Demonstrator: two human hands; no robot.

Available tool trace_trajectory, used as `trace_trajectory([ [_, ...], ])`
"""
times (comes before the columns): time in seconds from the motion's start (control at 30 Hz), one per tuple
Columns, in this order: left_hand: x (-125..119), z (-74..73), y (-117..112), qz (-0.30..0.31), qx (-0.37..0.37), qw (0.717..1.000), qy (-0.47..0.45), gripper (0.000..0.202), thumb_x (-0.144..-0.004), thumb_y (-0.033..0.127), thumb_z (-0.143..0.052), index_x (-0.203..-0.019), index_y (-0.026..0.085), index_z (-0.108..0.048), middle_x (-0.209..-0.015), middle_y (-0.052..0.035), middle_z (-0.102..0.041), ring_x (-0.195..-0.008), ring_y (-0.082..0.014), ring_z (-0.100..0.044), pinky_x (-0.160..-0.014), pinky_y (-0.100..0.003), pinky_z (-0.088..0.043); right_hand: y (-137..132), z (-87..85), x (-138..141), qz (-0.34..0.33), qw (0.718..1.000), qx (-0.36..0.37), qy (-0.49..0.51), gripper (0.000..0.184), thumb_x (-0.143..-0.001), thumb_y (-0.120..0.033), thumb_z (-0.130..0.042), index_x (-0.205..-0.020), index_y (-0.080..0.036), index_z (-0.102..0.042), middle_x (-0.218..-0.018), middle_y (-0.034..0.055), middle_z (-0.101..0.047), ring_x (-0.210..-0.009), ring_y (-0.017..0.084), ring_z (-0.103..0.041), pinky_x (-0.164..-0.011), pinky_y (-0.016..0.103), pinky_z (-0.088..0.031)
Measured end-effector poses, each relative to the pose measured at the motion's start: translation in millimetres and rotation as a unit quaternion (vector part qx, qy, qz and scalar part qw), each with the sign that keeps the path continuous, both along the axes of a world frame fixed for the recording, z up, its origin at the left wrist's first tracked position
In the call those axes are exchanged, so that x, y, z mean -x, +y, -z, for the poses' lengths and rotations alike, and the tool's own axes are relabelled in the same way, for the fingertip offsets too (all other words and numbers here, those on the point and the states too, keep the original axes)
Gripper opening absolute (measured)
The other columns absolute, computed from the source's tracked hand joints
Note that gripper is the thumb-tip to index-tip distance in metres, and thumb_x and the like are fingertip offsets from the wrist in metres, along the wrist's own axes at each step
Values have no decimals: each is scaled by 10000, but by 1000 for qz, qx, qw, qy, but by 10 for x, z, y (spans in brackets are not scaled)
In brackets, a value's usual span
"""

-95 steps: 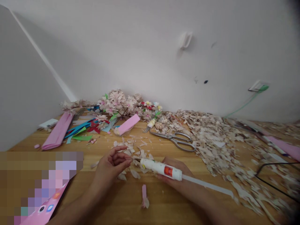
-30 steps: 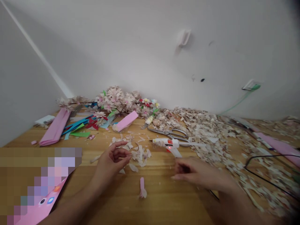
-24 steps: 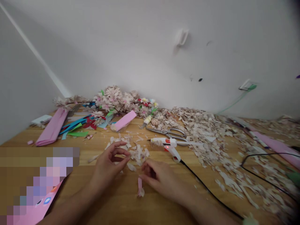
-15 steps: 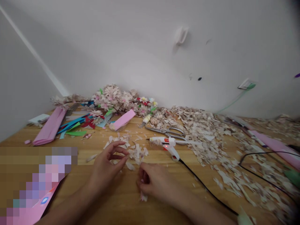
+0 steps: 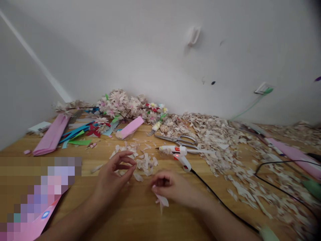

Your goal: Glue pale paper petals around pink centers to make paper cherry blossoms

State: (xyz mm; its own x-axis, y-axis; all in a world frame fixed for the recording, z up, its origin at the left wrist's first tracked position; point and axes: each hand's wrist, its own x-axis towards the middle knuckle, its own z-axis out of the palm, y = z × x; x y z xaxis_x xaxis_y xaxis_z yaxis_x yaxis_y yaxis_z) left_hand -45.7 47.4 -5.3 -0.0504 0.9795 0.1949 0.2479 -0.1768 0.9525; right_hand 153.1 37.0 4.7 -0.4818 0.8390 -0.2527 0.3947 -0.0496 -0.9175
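My right hand (image 5: 170,187) is closed in a pinch on a small pink and white paper petal piece (image 5: 162,201), lifted just off the wooden table (image 5: 140,221). To its left, my left hand (image 5: 112,175) has thumb and fingers curled into a pinch; what it holds is too small to make out. Loose pale petals (image 5: 144,164) lie just beyond both hands. A white glue gun (image 5: 175,152) with a red light lies on the table behind my right hand, its black cord (image 5: 220,204) running toward the right.
Metal scissors (image 5: 180,139) lie behind the glue gun. Paper flowers (image 5: 125,105) are heaped at the wall, with pink folded paper (image 5: 51,137), a pink strip (image 5: 131,127) and coloured strips (image 5: 75,134) at the left. A wide heap of paper scraps (image 5: 225,140) covers the right side.
My right hand set the glue gun down behind it, moved left to the pink petal piece on the table and picked it up. My left hand stayed pinched in place.
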Motion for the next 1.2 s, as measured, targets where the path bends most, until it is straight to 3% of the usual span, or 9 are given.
trace_trajectory([
  [0.17, 4, -22, -2, -15, -22, 1000, -2, 313, -680, 296, -621, -969, 218, -530, -743, 19, -640, -635, -138, -624, -623, -302, -535, 97, 42, -29, 78, 971, 112, 197, 195, -625, -321, -722, -763, -191, -673, -633, -31, -579, -592, 106, -515, -618, 255, -415],
  [0.43, -7, -77, -41, -34, -61, 997, 33, 255, -686, 283, -627, -922, 225, -549, -715, 25, -645, -596, -135, -634, -544, -268, -538, 121, 148, -38, 89, 949, 147, 265, 249, -582, -314, -776, -670, -149, -611, -622, -21, -626, -500, 66, -520, -537, 210, -406],
  [0.6, 12, -14, -75, -5, -172, 980, 100, 256, -737, 209, -597, -978, 265, -534, -766, 23, -656, -652, -136, -650, -618, -276, -551, 126, 132, -66, 37, 956, 129, 262, 231, -635, -331, -741, -689, -156, -602, -672, -3, -649, -583, 102, -591, -597, 242, -448],
  [0.77, 25, -47, -138, 52, -306, 933, 181, 315, -744, 124, -577, -1018, 268, -518, -771, 18, -639, -721, -147, -635, -655, -278, -536, 109, 77, -61, 18, 968, 103, 226, 233, -637, -334, -737, -660, -179, -565, -757, -2, -655, -641, 114, -592, -636, 261, -453],
  [0.93, 10, -86, -169, 77, -330, 917, 211, 284, -743, 72, -569, -973, 233, -526, -786, 3, -643, -788, -149, -616, -682, -269, -524, 117, 91, -66, 20, 982, 55, 180, 305, -596, -341, -764, -623, -191, -500, -730, -25, -613, -650, 109, -562, -630, 248, -423],
  [1.2, -22, -129, -206, 90, -351, 903, 230, 221, -758, 100, -563, -935, 230, -534, -820, -9, -629, -777, -132, -624, -652, -222, -532, 118, 138, -52, 16, 983, 30, 181, 305, -645, -336, -729, -779, -205, -488, -760, -17, -620, -709, 132, -596, -663, 270, -440],
])
